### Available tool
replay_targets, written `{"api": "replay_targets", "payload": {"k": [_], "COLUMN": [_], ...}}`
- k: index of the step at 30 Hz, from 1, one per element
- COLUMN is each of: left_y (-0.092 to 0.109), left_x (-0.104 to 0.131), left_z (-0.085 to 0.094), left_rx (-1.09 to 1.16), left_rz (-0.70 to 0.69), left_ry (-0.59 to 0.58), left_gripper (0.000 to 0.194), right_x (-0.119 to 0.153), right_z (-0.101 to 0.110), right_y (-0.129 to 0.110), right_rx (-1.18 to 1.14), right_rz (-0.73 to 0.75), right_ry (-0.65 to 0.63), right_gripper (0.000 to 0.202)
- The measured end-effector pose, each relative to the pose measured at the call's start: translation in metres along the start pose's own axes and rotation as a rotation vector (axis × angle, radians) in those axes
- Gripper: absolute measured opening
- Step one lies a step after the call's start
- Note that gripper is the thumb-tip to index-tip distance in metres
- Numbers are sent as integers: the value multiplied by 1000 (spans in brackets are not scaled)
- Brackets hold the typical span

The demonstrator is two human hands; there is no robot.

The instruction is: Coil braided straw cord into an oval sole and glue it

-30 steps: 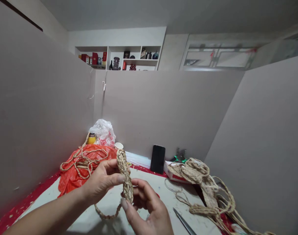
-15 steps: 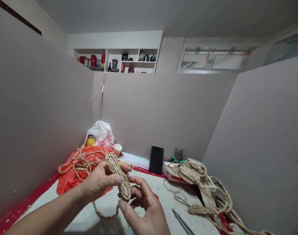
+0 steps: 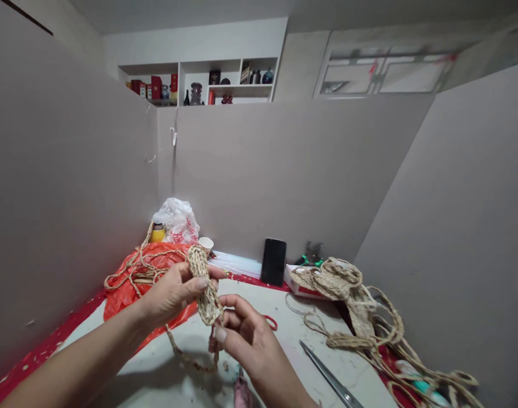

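Note:
My left hand (image 3: 174,292) grips a long oval coil of braided straw cord (image 3: 208,310), thumb on its near face and fingers behind. The coil stands tilted, its upper end leaning left. At its lower end my right hand (image 3: 253,337) pinches the braid between thumb and fingers. A loose tail of the cord (image 3: 189,361) hangs in a loop below both hands. Close under my right hand lies a pink tool (image 3: 241,392) with a dark tip, partly cut off by the frame edge. A red loop (image 3: 271,322) shows behind the right fingers.
Metal scissor-like blades (image 3: 327,371) lie at right on the pale tabletop (image 3: 280,351). Piles of braided cord (image 3: 348,289) cover the right side. A black phone (image 3: 273,262) leans on the back partition. An orange plastic bag (image 3: 118,306), a paper cup (image 3: 206,245) and a yellow-bodied bottle (image 3: 157,233) stand left.
The head view has tilted down, showing more of the table. My right hand has shifted to the coil's lower tip and closed on the braid; the pink tool has come into view.

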State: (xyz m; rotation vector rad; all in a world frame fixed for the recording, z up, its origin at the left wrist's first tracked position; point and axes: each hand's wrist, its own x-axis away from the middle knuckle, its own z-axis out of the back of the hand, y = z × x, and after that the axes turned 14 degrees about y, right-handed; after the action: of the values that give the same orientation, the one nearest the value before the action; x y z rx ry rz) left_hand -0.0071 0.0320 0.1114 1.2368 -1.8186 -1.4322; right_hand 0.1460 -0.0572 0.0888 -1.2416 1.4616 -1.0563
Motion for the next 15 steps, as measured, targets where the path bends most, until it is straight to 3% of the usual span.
{"api": "replay_targets", "payload": {"k": [5, 9, 12, 15], "left_y": [2, 4, -1, -15], "left_x": [-4, 0, 4, 6], "left_z": [12, 21, 29, 40], "left_rx": [-9, -78, -159, -269], "left_rz": [-14, -36, 14, 89], "left_ry": [85, 188, 305, 435], "left_gripper": [41, 40, 40, 32], "right_x": [-5, -17, -20, -3], "right_z": [3, 25, 48, 65], "right_y": [4, -2, -2, 2], "right_rx": [105, 550, 766, 944], "right_rz": [-27, 140, 256, 310], "right_ry": [25, -56, 45, 143], "right_gripper": [27, 32, 38, 37]}}
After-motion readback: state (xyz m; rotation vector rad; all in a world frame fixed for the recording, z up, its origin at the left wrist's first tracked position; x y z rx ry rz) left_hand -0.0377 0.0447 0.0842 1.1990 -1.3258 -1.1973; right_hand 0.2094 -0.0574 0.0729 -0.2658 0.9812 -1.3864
